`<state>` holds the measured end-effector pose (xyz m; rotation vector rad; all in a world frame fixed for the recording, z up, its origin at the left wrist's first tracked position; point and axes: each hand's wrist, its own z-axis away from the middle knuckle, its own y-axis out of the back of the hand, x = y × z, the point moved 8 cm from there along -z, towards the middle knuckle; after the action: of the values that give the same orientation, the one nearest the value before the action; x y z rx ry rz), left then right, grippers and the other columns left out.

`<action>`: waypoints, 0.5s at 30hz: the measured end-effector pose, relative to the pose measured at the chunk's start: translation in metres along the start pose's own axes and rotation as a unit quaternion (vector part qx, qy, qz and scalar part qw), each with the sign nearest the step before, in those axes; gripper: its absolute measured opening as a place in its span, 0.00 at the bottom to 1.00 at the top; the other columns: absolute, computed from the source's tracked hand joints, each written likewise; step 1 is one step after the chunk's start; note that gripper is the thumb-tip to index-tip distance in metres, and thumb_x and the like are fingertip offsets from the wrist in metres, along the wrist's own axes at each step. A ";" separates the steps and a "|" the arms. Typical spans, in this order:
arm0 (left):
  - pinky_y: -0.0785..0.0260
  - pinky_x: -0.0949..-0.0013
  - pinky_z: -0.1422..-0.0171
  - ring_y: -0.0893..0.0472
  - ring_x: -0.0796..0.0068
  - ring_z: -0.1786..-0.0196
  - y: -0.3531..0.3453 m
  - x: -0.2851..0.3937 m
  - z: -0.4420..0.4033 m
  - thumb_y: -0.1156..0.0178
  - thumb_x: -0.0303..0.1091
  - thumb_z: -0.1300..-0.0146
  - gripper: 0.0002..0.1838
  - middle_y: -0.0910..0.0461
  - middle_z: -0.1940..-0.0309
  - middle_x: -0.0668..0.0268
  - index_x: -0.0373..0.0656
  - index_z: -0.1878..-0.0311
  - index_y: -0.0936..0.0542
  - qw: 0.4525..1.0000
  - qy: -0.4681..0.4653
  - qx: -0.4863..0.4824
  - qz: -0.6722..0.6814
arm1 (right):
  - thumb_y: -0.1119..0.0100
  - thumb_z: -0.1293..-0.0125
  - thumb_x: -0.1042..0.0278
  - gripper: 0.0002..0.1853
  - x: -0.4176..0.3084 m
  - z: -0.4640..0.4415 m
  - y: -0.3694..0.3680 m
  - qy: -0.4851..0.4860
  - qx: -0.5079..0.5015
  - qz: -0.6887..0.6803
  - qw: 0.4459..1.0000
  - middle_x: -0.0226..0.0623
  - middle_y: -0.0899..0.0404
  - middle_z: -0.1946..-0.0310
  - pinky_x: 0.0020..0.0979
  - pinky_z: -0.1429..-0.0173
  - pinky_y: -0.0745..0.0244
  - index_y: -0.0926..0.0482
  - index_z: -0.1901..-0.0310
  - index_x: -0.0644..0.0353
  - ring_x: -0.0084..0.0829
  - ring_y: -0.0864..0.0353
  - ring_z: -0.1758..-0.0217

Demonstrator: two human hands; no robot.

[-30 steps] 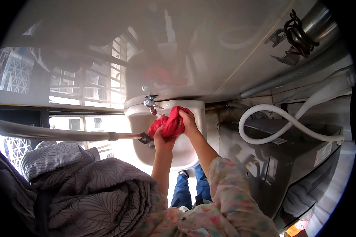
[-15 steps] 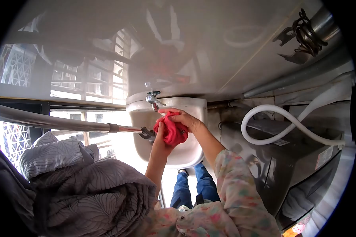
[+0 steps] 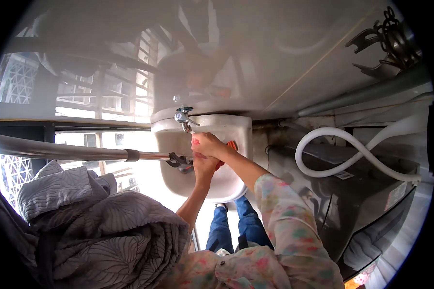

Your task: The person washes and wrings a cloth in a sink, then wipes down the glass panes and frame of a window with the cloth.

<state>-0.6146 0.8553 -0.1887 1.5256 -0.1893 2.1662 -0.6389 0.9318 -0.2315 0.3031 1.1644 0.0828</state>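
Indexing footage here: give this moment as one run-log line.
left hand + right hand: gripping red cloth | cloth: mostly hidden | over sink, near tap

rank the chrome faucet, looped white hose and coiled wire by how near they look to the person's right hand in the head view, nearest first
From the right hand:
1. Chrome faucet, just above and left, on the wall.
2. Looped white hose, off to the right.
3. Coiled wire, farthest, upper right.

The cloth (image 3: 220, 165) seems red, the sleeve (image 3: 294, 221) pale, pink-blotched.
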 end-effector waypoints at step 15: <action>0.21 0.55 0.56 0.19 0.60 0.54 0.019 -0.080 -0.061 0.52 0.35 0.31 0.13 0.22 0.56 0.58 0.38 0.48 0.31 0.927 0.147 0.005 0.346 | 0.50 0.34 0.54 0.17 0.144 0.003 0.009 -0.067 0.305 -0.250 0.916 0.48 0.19 0.59 0.39 0.51 0.26 0.23 0.52 0.56 0.47 0.21 0.53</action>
<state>-0.6537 0.8371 -0.2816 1.2210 -0.7029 2.9059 -0.5786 0.9715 -0.3560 0.5397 1.0767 -0.7556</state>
